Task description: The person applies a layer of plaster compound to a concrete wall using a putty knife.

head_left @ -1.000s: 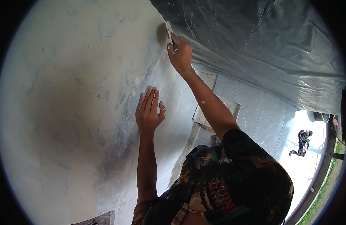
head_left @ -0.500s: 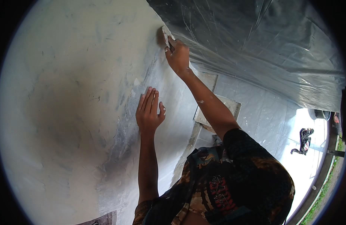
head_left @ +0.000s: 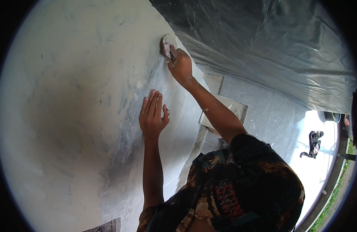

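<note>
My right hand [head_left: 181, 68] grips a scraper [head_left: 168, 45] smeared with pale plaster, its flat blade laid against the plastered wall [head_left: 81, 77] close to the wall's right edge. Fingers wrap its handle, so the handle is mostly hidden. Lower down, my left hand [head_left: 152, 116] lies flat on the same wall, fingers together and stretched out, thumb apart, holding nothing. Around it the surface turns from cream to streaky grey. White specks of plaster stick to my fingers and right forearm.
Crinkled plastic sheeting [head_left: 263, 42] hangs to the right of the wall. Below are a grey tiled floor [head_left: 271, 112] and a pale, dirty board [head_left: 233, 108] near my right arm. A dark crumpled cloth [head_left: 313, 144] lies in bright light at far right.
My right hand has brought the scraper slightly down and left along the wall, and more of its blade face shows. My left hand has stayed nearly in place.
</note>
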The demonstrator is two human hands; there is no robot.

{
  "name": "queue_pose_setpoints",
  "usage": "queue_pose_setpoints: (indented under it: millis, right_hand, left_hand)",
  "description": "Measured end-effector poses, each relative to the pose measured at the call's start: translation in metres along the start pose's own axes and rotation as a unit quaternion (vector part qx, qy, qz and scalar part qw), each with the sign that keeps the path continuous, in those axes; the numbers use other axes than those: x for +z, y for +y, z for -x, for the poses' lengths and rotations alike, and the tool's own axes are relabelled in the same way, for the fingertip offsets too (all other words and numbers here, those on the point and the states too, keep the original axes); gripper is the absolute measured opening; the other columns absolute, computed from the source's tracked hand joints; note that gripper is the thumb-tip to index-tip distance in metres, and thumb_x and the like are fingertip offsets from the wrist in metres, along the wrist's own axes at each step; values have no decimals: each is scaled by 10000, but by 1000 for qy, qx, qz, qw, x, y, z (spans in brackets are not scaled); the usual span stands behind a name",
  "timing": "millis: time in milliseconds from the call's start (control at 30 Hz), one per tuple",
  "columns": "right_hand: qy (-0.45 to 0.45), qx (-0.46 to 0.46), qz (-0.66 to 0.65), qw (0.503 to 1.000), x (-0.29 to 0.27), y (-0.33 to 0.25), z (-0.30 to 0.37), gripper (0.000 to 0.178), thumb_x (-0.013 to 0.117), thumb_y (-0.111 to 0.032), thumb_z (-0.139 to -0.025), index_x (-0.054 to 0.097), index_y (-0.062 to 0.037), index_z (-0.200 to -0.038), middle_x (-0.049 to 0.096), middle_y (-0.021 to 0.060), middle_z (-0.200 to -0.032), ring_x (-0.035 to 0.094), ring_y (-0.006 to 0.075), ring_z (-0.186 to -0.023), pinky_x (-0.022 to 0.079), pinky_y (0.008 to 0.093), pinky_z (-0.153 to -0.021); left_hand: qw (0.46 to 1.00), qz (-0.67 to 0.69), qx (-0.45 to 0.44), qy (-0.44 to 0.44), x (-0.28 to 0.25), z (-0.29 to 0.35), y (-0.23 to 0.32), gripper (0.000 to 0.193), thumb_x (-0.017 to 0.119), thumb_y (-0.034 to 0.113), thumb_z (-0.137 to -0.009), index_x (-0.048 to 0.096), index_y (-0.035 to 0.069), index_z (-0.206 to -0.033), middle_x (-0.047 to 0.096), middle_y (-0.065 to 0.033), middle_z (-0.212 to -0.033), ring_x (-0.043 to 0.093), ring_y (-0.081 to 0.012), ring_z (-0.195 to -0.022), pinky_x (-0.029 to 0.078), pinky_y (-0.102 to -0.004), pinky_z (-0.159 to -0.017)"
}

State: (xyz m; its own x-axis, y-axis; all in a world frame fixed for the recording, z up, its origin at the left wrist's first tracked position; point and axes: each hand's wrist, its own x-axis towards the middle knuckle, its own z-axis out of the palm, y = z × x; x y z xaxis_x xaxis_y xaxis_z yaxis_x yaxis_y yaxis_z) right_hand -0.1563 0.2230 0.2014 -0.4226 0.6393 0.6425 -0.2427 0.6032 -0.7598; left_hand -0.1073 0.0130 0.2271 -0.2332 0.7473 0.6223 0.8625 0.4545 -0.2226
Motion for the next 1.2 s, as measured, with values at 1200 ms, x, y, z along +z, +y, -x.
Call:
queue_pose_setpoints:
  millis: [1200]
  right_hand:
    - [19, 59, -95, 993, -27, -18, -24, 496, 675, 13, -750, 622, 55, -1242, 576, 154, -758, 590, 264, -647, 490, 360, -634]
  left_hand:
    - [1000, -8, -9, -6, -3, -4, 1, 319, 592, 65, -847, 681, -4, -1145, 682, -125, -1236, 617, -253, -1224, 458, -439, -1045]
